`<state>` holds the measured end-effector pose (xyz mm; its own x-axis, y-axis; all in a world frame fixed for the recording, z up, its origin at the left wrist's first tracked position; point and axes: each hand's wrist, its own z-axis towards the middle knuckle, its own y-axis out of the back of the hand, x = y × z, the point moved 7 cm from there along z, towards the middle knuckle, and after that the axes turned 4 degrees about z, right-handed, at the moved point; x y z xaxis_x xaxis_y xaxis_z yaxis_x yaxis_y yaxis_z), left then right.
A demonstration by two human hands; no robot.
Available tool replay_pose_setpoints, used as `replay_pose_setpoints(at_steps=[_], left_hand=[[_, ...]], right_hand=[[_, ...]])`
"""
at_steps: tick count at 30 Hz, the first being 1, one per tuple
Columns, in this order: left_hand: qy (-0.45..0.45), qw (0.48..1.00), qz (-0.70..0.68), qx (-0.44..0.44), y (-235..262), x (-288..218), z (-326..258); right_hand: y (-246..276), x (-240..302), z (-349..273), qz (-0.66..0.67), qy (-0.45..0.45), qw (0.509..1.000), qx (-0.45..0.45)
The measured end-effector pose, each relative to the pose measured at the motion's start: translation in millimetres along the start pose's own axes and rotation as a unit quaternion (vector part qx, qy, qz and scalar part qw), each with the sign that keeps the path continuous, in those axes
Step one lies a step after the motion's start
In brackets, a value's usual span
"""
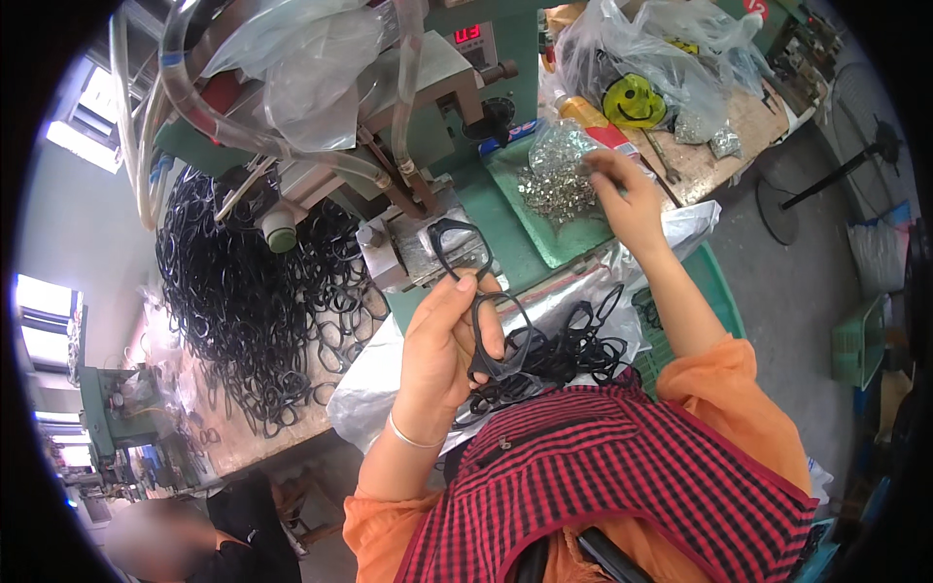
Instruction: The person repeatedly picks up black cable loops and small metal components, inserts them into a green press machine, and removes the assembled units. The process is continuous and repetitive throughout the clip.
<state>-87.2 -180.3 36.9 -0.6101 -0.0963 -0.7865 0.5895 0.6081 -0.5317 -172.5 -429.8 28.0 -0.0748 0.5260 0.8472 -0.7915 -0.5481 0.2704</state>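
Note:
My left hand (442,340) is closed on a black band loop (530,335), and a second black loop (449,225) sticks up past its fingertips, in front of the press's metal block. Over a heap of small shiny metal pieces (559,194) in a green tray (554,255), my right hand (627,199) has thumb and fingers pinched together. What they pinch is too small to make out. More black loops (593,345) lie in my lap, on a silvery plastic sheet (369,394) just beyond the apron.
A green press (428,87) with clear hoses stands ahead. Left of it a large heap of black loops (253,301) covers the bench. Right of the tray lie a wrench (663,160), a bottle (580,110) and plastic bags (622,44). Another person (253,530) sits at lower left.

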Motion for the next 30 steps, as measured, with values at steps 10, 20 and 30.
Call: replay_pose_setpoints(at_steps=[10,20,30], left_hand=[[-0.001,1.0,0.021,0.004,-1,1,0],[-0.391,0.597,0.612,-0.342,85,-53,-101],[-0.271,0.457,0.828,-0.18,228,-89,-70]], right_hand=[[-19,7,-29,-0.271,0.043,0.958,0.085],[-1,-18,-36,-0.176,-0.087,0.98,0.024],[-24,-1,-29,-0.147,0.035,0.988,0.028]])
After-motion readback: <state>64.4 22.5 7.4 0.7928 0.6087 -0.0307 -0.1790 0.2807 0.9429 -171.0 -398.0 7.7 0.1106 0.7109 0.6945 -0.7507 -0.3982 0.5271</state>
